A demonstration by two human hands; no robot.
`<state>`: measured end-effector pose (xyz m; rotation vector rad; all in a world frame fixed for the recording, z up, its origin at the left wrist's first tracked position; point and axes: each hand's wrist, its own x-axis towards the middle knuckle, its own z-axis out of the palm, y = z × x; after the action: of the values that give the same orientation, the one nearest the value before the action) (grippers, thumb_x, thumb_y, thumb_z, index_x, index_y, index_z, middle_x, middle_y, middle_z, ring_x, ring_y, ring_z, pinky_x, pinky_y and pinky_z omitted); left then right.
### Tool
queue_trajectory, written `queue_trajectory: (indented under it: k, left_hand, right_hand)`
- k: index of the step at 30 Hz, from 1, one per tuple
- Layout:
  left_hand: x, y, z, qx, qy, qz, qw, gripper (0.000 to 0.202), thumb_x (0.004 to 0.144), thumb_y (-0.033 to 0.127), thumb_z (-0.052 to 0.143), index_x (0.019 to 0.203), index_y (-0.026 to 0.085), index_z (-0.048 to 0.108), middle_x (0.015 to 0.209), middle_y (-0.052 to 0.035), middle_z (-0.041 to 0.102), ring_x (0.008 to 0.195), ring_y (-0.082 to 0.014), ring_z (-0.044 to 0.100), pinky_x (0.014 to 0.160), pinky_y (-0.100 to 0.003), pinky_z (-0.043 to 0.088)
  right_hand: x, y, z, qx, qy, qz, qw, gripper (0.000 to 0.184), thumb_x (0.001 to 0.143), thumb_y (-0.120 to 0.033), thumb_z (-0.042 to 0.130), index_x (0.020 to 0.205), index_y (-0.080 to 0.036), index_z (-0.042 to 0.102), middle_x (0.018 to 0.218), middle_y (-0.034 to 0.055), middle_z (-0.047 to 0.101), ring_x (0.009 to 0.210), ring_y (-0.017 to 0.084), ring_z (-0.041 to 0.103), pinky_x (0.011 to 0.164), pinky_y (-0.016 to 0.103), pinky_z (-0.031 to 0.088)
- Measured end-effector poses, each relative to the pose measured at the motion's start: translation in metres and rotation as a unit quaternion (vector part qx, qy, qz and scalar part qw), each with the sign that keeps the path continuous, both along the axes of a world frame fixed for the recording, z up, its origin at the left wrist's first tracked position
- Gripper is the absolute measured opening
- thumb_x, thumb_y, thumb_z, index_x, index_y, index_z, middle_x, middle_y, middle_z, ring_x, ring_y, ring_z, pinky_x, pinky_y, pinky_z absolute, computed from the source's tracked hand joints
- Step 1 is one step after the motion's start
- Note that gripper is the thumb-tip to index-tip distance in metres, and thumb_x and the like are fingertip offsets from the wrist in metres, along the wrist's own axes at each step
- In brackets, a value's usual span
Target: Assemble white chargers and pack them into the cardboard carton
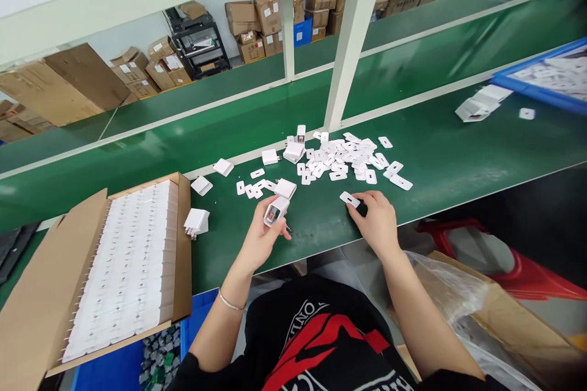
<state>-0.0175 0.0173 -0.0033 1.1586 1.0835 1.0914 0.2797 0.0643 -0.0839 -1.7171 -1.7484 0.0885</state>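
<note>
My left hand (260,237) is closed around a white charger housing (276,211), whose uncovered end shows a circuit board and an orange part inside. Between the thumb and fingers of my right hand (376,220) is a white cover plate (349,199) with a slot in it, held a little above the green bench. A heap of similar white cover plates (339,159) lies just beyond both hands. Close to my left fingers, another white charger housing (285,188) rests on the bench, and several more housings stand scattered to the left.
At left, an open cardboard box (183,244) holds rows of white chargers. Below it is a blue bin (110,369) with circuit boards. A blue-rimmed tray (532,87) stands far right. A white post (353,43) rises behind the heap. A red stool (518,269) is beside the bench.
</note>
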Motion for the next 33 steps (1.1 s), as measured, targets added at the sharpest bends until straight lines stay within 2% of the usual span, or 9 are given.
queue_trajectory:
  k: [2,5,8,13,16,20,25,30,33]
  left_hand:
    - [0.004,-0.009,0.001,0.026,0.046,-0.015,0.998,0.054,0.096,0.049,0.07,0.141,0.025,0.055,0.118,-0.0078,0.063,0.077,-0.0119,0.061,0.074,-0.032,0.062]
    - [0.006,-0.019,0.005,0.054,0.124,-0.024,0.991,0.049,0.096,0.048,0.071,0.139,0.027,0.062,0.125,-0.0102,0.063,0.089,-0.0172,0.064,0.074,-0.03,0.06]
    - [0.007,-0.024,0.009,0.078,0.183,-0.021,0.98,0.043,0.096,0.046,0.071,0.136,0.029,0.067,0.119,-0.0092,0.063,0.097,-0.0213,0.064,0.079,-0.031,0.058]
    - [0.011,-0.026,0.009,0.078,0.193,-0.026,0.978,0.037,0.099,0.046,0.067,0.132,0.028,0.067,0.118,-0.0086,0.063,0.098,-0.0216,0.064,0.081,-0.031,0.055]
    - [0.013,-0.027,0.009,0.069,0.18,-0.033,0.981,0.035,0.1,0.047,0.065,0.128,0.026,0.067,0.118,-0.0086,0.065,0.097,-0.0211,0.064,0.079,-0.03,0.053]
    - [0.015,-0.028,0.007,0.053,0.16,-0.031,0.985,0.034,0.1,0.048,0.065,0.124,0.024,0.066,0.117,-0.008,0.065,0.098,-0.0204,0.063,0.077,-0.028,0.052]
    - [0.015,-0.031,0.005,0.045,0.211,-0.016,0.976,0.034,0.1,0.049,0.065,0.125,0.026,0.066,0.113,-0.0071,0.065,0.089,-0.019,0.062,0.068,-0.027,0.048]
    - [0.014,-0.033,0.005,0.061,0.265,-0.009,0.962,0.038,0.099,0.053,0.065,0.125,0.026,0.064,0.112,-0.006,0.063,0.085,-0.0182,0.06,0.067,-0.028,0.046]
    - [0.013,-0.035,0.001,0.058,0.212,-0.036,0.975,0.044,0.105,0.062,0.047,0.119,0.023,0.061,0.103,-0.0053,0.063,0.081,-0.0177,0.058,0.07,-0.029,0.046]
  right_hand:
    - [-0.001,0.0,0.004,-0.007,0.036,0.019,0.999,0.023,0.096,-0.035,0.063,0.105,-0.018,0.075,0.099,0.0106,0.07,0.089,0.027,0.067,0.08,0.042,0.051]
    - [-0.007,-0.005,0.017,-0.006,0.13,0.064,0.989,0.017,0.093,-0.032,0.067,0.102,-0.021,0.075,0.096,0.0068,0.071,0.084,0.023,0.066,0.079,0.039,0.053]
    - [-0.021,-0.018,0.037,0.021,0.217,0.134,0.967,0.017,0.093,-0.027,0.066,0.107,-0.023,0.075,0.101,0.0062,0.071,0.087,0.022,0.065,0.08,0.038,0.055]
    - [-0.046,-0.041,0.073,0.071,0.255,0.22,0.939,0.025,0.094,-0.021,0.066,0.116,-0.027,0.074,0.103,0.0064,0.066,0.091,0.022,0.065,0.08,0.039,0.056]
    - [-0.056,-0.049,0.086,0.078,0.248,0.251,0.933,0.029,0.093,-0.02,0.067,0.12,-0.029,0.075,0.103,0.0062,0.065,0.092,0.023,0.066,0.08,0.04,0.057]
    - [-0.061,-0.049,0.087,0.086,0.227,0.242,0.939,0.032,0.094,-0.02,0.068,0.123,-0.03,0.074,0.102,0.0062,0.065,0.093,0.023,0.066,0.082,0.041,0.057]
    - [-0.058,-0.043,0.078,0.052,0.207,0.208,0.955,0.026,0.096,-0.025,0.067,0.12,-0.029,0.076,0.102,0.007,0.065,0.095,0.024,0.066,0.085,0.043,0.057]
    - [-0.058,-0.046,0.081,0.037,0.222,0.284,0.932,0.03,0.098,-0.023,0.067,0.125,-0.03,0.074,0.103,0.0059,0.064,0.096,0.022,0.066,0.084,0.04,0.059]
    - [-0.062,-0.049,0.082,0.018,0.212,0.344,0.915,0.034,0.099,-0.024,0.067,0.131,-0.031,0.072,0.105,0.0058,0.063,0.093,0.021,0.066,0.08,0.037,0.06]
